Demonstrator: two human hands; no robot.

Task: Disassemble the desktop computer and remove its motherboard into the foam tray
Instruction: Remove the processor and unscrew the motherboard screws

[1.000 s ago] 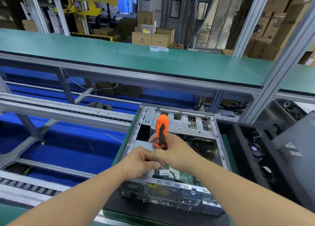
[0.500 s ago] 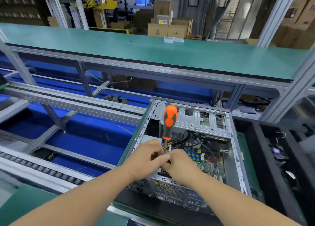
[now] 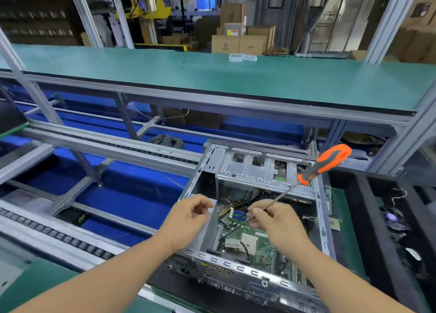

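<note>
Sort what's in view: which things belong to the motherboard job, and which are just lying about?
Job: case, motherboard, screwdriver in right hand, foam tray.
Lying about: cable coil, boxes, clear cases.

open computer case (image 3: 257,171) on green workbench (image 3: 339,202)

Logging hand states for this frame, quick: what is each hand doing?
Left hand: fingers loosely curled, holding nothing visible.
Right hand: pinching the screwdriver by its metal shaft.
</note>
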